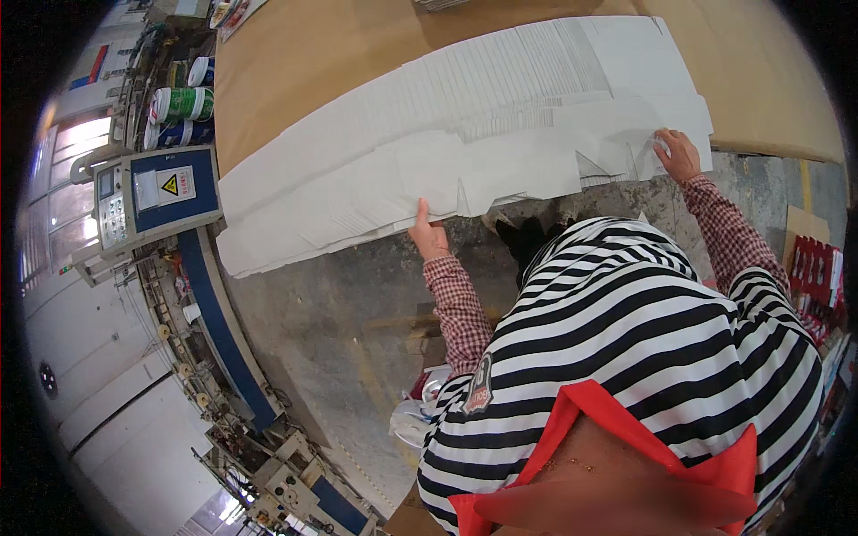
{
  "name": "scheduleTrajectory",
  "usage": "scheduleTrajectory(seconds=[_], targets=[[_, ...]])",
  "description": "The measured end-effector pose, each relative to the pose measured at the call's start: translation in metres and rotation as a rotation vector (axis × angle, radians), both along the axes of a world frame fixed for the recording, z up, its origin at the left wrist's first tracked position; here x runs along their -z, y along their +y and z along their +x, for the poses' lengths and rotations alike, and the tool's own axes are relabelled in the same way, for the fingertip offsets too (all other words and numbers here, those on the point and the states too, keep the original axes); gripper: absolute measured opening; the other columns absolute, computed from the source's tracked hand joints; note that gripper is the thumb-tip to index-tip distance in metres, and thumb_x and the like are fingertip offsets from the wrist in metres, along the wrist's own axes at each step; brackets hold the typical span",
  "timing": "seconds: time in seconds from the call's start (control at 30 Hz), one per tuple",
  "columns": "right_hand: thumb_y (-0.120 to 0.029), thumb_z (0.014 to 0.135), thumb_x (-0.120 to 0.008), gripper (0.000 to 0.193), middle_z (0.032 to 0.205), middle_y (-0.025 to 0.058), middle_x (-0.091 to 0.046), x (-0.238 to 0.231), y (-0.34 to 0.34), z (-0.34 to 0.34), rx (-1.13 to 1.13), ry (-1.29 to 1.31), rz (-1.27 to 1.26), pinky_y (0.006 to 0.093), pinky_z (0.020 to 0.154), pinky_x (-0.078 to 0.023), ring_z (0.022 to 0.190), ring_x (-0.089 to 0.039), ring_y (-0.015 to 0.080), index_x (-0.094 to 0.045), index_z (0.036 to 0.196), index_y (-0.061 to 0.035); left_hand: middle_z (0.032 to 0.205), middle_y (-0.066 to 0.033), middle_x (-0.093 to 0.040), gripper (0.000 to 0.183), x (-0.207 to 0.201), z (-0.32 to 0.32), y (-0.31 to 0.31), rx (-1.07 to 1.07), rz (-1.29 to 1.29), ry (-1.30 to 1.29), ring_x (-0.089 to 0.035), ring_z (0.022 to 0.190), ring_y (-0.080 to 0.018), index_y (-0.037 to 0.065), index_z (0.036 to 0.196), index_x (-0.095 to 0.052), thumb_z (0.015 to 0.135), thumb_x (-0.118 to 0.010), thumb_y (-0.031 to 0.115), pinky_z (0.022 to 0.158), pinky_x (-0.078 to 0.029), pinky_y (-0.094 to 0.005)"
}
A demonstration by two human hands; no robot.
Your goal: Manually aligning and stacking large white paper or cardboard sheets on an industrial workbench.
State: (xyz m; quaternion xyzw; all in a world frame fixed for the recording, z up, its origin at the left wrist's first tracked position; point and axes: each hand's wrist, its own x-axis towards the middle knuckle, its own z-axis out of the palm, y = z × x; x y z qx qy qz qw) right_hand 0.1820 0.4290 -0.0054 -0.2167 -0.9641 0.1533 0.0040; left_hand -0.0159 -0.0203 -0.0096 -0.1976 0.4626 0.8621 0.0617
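A long, fanned-out row of flat white cardboard sheets (384,179) lies overlapped across the brown-covered table, with slots and flaps along its near side. My left hand (429,234) grips the near edge of the row, its thumb on top and its other fingers hidden below. Toward the right end, my right hand (679,158) has curled fingers closed at a sheet's surface near the edge. Exactly how much card it pinches is too small to make out.
Brown paper or board (295,76) covers the table. Paint-type buckets (183,104) stand at the far left, beside a blue machine control box (165,192). A long machine (214,313) runs down the left. Red packages (815,272) sit at the right; grey floor lies below.
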Motion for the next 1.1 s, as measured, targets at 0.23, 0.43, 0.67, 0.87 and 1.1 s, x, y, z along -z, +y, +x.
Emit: scheduleTrajectory(seconds=[0.23,0.43,0.67,0.87,1.1], targets=[[-0.018,0.076,-0.057,0.027,0.098,0.0113,-0.056,0.005,0.002,0.007,-0.026,0.028,0.015,0.0364,0.079,-0.042,0.094,-0.051,0.0284,-0.054,0.099,-0.0058,0.114,-0.0123,-0.05,0.042,0.002,0.018,0.02,-0.138,-0.629,0.359,-0.052,0.098,-0.0221,-0.006,0.115,-0.043,0.079,-0.06,0.007,0.085,-0.043,-0.0341],[-0.018,0.076,-0.057,0.026,0.1,0.0119,-0.056,0.003,-0.003,0.001,-0.055,0.073,0.023,0.037,0.079,-0.042,0.094,-0.051,0.0296,-0.054,0.099,-0.006,0.112,-0.0114,-0.05,0.045,-0.003,-0.003,-0.006,-0.057,-0.131,-0.015,-0.051,0.097,-0.0206,-0.008,0.114,-0.043,0.077,-0.063,0.008,0.084,-0.042,-0.032],[-0.018,0.076,-0.058,0.027,0.101,0.0124,-0.056,0.007,0.008,0.012,-0.004,0.038,-0.018,0.0372,0.08,-0.042,0.095,-0.051,0.0302,-0.055,0.099,-0.0055,0.115,-0.0102,-0.048,0.043,-0.019,0.015,0.031,-0.171,-0.498,0.281,-0.049,0.099,-0.0201,-0.007,0.114,-0.043,0.077,-0.062,0.004,0.083,-0.042,-0.0322],[-0.018,0.076,-0.058,0.026,0.101,0.0125,-0.056,0.005,0.005,0.006,-0.029,0.069,0.025,0.0372,0.081,-0.042,0.096,-0.051,0.0301,-0.055,0.098,-0.0052,0.117,-0.0099,-0.048,0.043,0.002,-0.006,-0.004,-0.053,-0.195,-0.054,-0.049,0.099,-0.0186,-0.009,0.116,-0.041,0.079,-0.06,0.004,0.083,-0.042,-0.0327],[-0.019,0.076,-0.057,0.025,0.102,0.0124,-0.056,0.007,0.011,0.013,0.011,0.02,0.047,0.0375,0.081,-0.042,0.095,-0.051,0.03,-0.055,0.097,-0.0057,0.11,-0.0108,-0.051,0.037,-0.007,0.009,0.017,-0.116,-0.65,0.233,-0.052,0.093,-0.0202,-0.007,0.111,-0.046,0.08,-0.06,0.007,0.079,-0.044,-0.0336]])
